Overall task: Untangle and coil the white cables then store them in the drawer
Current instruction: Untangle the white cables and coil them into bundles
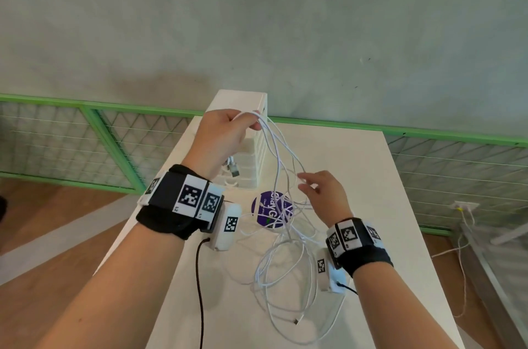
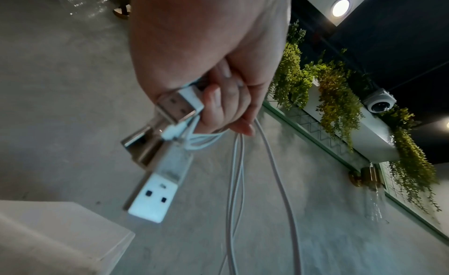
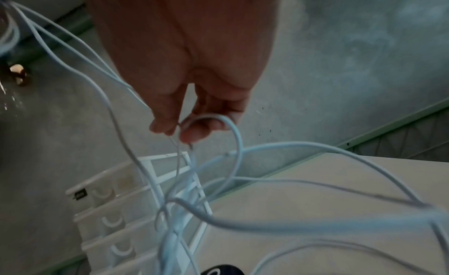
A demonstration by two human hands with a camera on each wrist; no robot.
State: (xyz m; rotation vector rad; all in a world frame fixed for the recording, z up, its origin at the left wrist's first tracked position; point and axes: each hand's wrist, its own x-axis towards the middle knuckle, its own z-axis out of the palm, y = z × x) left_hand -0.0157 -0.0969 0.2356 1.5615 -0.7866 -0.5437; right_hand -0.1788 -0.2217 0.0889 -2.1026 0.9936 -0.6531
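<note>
L hand (image 1: 221, 136) raised, fingers (image 2: 218, 106) clamped on white cables (image 1: 281, 237) w/ USB plugs (image 2: 155, 194); R hand (image 1: 324, 196) fingers (image 3: 167, 123) pinch a strand; rest tangled on bench (image 1: 371, 206), near side of drawer unit (image 1: 255, 148).

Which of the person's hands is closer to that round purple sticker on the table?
The right hand. It hovers just above and beside the purple sticker, pinching a white cable. The left hand is raised higher, over the drawer unit, gripping cable ends.
</note>
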